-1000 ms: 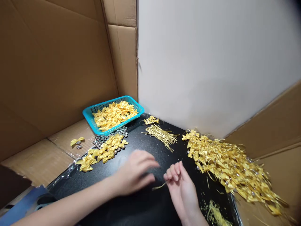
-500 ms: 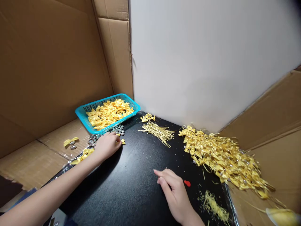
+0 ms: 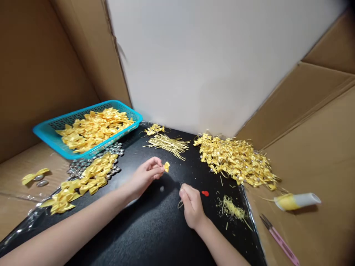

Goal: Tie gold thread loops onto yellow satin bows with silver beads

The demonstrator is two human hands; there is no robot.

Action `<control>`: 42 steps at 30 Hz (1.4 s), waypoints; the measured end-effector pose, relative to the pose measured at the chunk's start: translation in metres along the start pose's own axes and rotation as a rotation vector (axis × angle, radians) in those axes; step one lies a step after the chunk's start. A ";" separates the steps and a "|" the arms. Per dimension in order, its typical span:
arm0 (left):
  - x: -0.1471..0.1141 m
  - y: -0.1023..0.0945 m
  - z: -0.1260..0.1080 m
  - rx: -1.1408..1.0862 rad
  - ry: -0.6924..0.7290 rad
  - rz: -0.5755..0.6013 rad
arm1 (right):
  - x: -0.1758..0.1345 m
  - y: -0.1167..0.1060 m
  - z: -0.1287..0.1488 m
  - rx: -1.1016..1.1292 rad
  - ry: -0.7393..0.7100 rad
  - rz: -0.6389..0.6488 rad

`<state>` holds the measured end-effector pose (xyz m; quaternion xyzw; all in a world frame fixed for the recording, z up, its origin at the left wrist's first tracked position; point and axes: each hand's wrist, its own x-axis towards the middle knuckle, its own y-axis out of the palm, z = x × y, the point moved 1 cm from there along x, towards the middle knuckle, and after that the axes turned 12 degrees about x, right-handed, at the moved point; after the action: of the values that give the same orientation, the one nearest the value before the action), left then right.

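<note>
My left hand [image 3: 148, 174] is closed, pinching a small yellow ribbon bow [image 3: 166, 166] between its fingertips above the black table [image 3: 144, 225]. To its right, my right hand [image 3: 192, 204] is curled into a loose fist. A thin cord loop [image 3: 180, 204] pokes out beside its fingers; the rest of the cord is hidden by the hand. A small pale blurred speck [image 3: 162, 188] shows below the bow. Left of my left hand lie yellow bows [image 3: 94, 175] in a row, alongside silvery round beads [image 3: 115, 149].
A turquoise basket [image 3: 46, 127] of bows stands back left. Gold cords [image 3: 169, 145] lie centre back, with finished bows [image 3: 233, 159] heaped right. Thread scraps [image 3: 233, 208], a red piece [image 3: 205, 193], a yellow-wound spool [image 3: 296, 201] and pink-handled snips [image 3: 283, 244] are nearer right. Cardboard walls flank the table.
My left hand has come away from the bead pile with a bow. My right hand has curled shut, with a cord loop showing. The view has turned right, bringing the snips into sight.
</note>
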<state>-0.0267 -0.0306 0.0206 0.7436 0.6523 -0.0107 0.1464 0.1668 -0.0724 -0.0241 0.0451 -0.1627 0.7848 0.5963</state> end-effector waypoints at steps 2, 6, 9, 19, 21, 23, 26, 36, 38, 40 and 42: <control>0.014 0.020 0.018 -0.074 -0.027 0.038 | 0.008 -0.005 0.000 -0.018 -0.010 -0.061; 0.035 0.034 0.042 -0.151 -0.099 0.087 | 0.020 -0.012 -0.001 -0.065 -0.030 -0.053; 0.038 0.031 0.048 -0.191 -0.150 0.117 | 0.021 -0.011 -0.005 -0.126 -0.017 -0.009; 0.029 0.026 0.052 -0.309 -0.299 0.349 | 0.018 -0.011 -0.008 -0.260 -0.024 0.019; 0.028 0.025 0.051 -0.320 -0.323 0.355 | 0.017 -0.012 -0.007 -0.248 -0.021 0.013; 0.028 0.025 0.049 -0.326 -0.342 0.357 | 0.017 -0.013 -0.006 -0.239 -0.014 0.007; 0.027 0.024 0.049 -0.336 -0.359 0.362 | 0.017 -0.013 -0.005 -0.235 -0.002 0.018; 0.026 0.024 0.052 -0.380 -0.369 0.363 | 0.017 -0.013 -0.005 -0.247 -0.007 0.023; 0.026 0.024 0.052 -0.386 -0.367 0.368 | 0.016 -0.013 -0.007 -0.244 -0.029 0.013; 0.026 0.024 0.051 -0.387 -0.370 0.375 | 0.016 -0.013 -0.008 -0.243 -0.056 0.001; 0.026 0.024 0.051 -0.385 -0.375 0.376 | 0.016 -0.013 -0.009 -0.249 -0.070 -0.001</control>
<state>0.0096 -0.0197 -0.0285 0.7949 0.4551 0.0032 0.4012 0.1757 -0.0522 -0.0260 -0.0018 -0.2796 0.7560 0.5918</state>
